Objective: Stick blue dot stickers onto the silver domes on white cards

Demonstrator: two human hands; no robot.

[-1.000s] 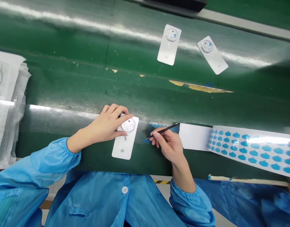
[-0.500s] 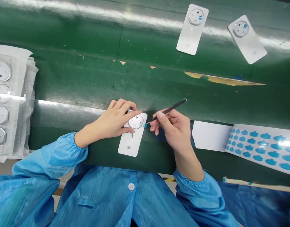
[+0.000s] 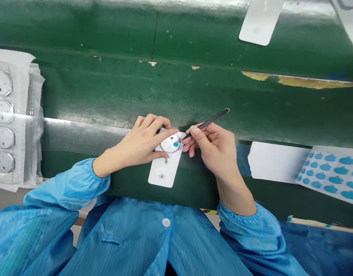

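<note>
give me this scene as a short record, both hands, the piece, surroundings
left hand: on the white panel, thumb and forefinger about its pale disc
right hand: pinches a slim black tool
tool tip: at a blue patch over the disc
right side: sheet of blue shapes
left side: clear packaging with similar discs
far edge: two panels, cut off by the frame

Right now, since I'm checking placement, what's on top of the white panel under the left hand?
The panel bears a disc, a blue patch on the disc, and two dark prints. The left hand hides part of the panel's upper left side.
</note>
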